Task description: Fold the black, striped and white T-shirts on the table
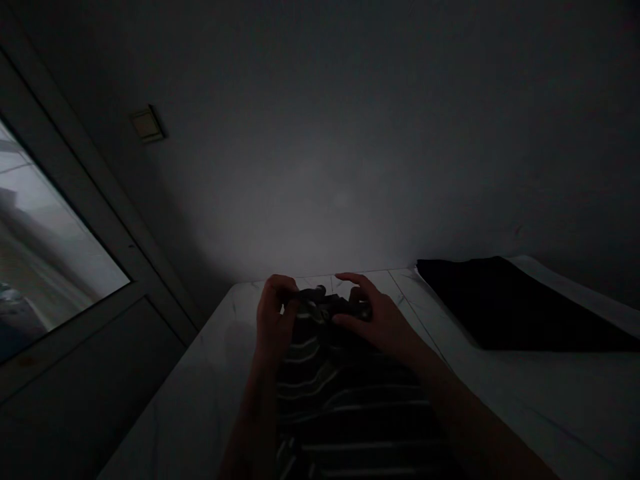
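Note:
A dark striped garment [350, 407] with thin pale stripes lies on the white marbled table, its near end running out of view at the bottom. My left hand [276, 310] pinches its bunched far edge at the left. At the right of the same edge is my right hand [367, 310], its thumb and curled fingers closing on the gathered cloth while the index finger reaches out above it. Between the hands the fabric is crumpled and lifted a little. Dim light hides the finer detail of the cloth.
The white marbled table [200, 373] meets a grey wall [320, 167] at the back. A flat black sheet or folded cloth [500, 307] lies at the right over something white. On the left stand a door [100, 313] with a glass pane and a wall switch [147, 124].

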Available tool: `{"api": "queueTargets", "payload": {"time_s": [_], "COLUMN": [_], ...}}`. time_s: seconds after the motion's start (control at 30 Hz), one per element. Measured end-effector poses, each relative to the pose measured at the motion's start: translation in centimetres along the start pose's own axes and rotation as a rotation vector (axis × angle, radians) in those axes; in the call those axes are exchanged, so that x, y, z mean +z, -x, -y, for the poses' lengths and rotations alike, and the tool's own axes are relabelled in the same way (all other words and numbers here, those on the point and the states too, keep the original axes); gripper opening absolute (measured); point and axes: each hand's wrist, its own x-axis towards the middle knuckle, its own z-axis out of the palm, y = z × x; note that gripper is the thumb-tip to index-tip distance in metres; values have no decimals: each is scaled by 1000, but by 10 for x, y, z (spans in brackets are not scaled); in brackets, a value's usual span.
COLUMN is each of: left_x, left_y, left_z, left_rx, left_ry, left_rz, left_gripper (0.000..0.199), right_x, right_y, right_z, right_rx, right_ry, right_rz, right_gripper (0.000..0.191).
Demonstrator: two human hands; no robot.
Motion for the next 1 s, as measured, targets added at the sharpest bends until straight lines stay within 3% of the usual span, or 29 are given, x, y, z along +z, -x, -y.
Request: {"api": "queueTargets", "payload": {"time_s": [0.07,0.23,0.3,0.4,0.57,0.73,0.8,0.87,1.0], "left_x": [8,12,7,0,5,22,26,25,20], "left_y": [4,9,10,10,12,18,19,19,17], "left_z": [-17,-37,-42,-48,-54,-48,-45,-44,-42], "left_rx": [66,252,328,435,314,203,167,163,221], "left_ry": [26,-135,-298,-518,-696,-541,-443,-411,-461], "left_rz": [45,189,216,184,195,262,246,225,201], "left_gripper": [16,22,24,21,16,18,21,23,21], "right_x": [1,-1,-8,-21,-22,-7,-6,-9,-21], "right_y": [7,8,6,6,14,19,17,14,10], "right_z": [11,1,-5,-6,-3,-6,-5,-2,1], "right_rx": [-6,7,7,-89,-395,-482,-426,-263,120], "right_ry": [-52,-236,-204,-74,197,315,248,140,-80], "right_rz": [82,196,124,-102,-332,-272,-234,-198,9], "right_gripper": [66,22,16,8,15,23,18,6,30]}}
